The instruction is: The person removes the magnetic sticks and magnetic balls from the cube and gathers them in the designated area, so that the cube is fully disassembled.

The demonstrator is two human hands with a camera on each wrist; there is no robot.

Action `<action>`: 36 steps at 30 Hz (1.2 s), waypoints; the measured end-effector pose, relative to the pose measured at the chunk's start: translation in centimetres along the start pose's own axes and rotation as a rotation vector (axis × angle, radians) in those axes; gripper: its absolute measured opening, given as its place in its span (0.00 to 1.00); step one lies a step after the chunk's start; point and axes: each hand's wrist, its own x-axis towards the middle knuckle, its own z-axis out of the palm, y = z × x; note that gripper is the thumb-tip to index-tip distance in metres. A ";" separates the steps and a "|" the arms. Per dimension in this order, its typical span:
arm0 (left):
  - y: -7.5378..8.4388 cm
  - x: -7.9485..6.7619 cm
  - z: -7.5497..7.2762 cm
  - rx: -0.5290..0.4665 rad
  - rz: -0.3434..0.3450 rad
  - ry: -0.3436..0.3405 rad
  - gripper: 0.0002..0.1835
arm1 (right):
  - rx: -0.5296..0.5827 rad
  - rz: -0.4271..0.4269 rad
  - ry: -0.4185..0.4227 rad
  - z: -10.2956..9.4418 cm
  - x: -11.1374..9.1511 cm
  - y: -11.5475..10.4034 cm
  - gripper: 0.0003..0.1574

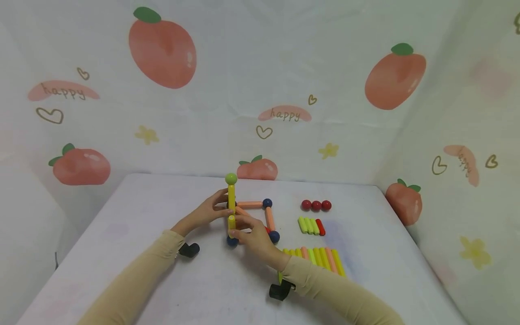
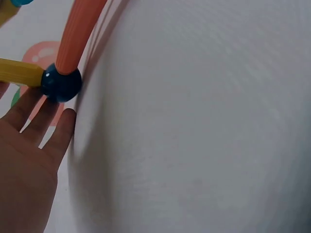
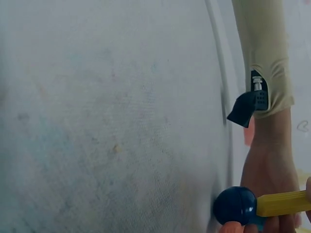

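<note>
A flat frame of salmon rods [image 1: 249,205] joined by dark blue balls [image 1: 267,203] lies on the table. From its left corners rise two yellow rods. The far rod [image 1: 231,196] bears a light green ball [image 1: 231,179] on top; my left hand [image 1: 207,210] holds it low down. In the left wrist view, spread fingers of that hand [image 2: 36,145] reach under a blue ball [image 2: 61,83]. My right hand [image 1: 257,239] pinches the near yellow rod [image 1: 232,224] between thumb and forefinger, just above its blue ball [image 3: 235,206]. That rod's top end carries no ball.
Right of the frame sit three red balls [image 1: 316,206], with short light green rods [image 1: 309,225] and a red rod [image 1: 320,227] nearer. A row of yellow, salmon and green rods [image 1: 318,258] lies partly behind my right forearm. A printed cloth backdrop [image 1: 227,90] borders the table.
</note>
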 end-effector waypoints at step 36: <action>-0.3 -0.5 0.3 0.013 -0.011 0.010 0.44 | -0.253 0.014 0.108 -9.9 0.4 -0.3 0.35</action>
